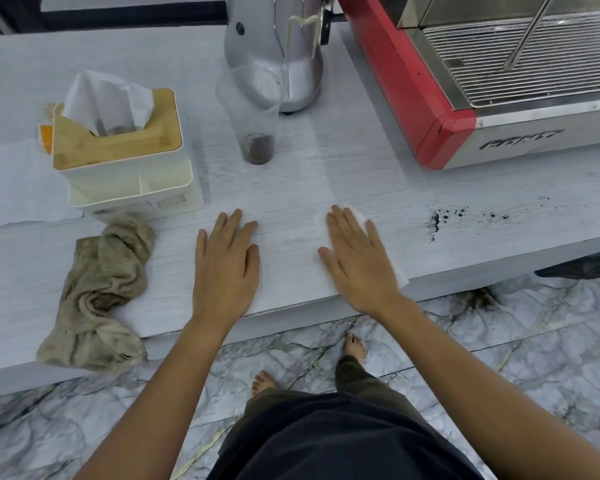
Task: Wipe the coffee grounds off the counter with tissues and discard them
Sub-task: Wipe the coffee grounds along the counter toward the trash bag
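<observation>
White tissue [400, 275] lies flat on the pale wood-grain worktop [291, 188] under the right hand [357, 261], whose fingers are straight and spread, pressing the sheet down near the front edge. The left hand [226, 268] rests flat and spread on bare worktop at its 9 o'clock, holding nothing. The coffee grounds [444, 218] sit well apart from the tissue, at about 2 o'clock from the right hand, a dark smear with specks trailing farther right toward 3 o'clock.

To do the wipe well, I judge the palm should keep even pressure and travel right past the farthest specks, then sweep back so the grounds gather under the sheet, not scatter off the edge onto the floor. Folding the tissue over them before lifting would keep them in. More sheets stand in the tissue box [118, 147] at 10 o'clock.
</observation>
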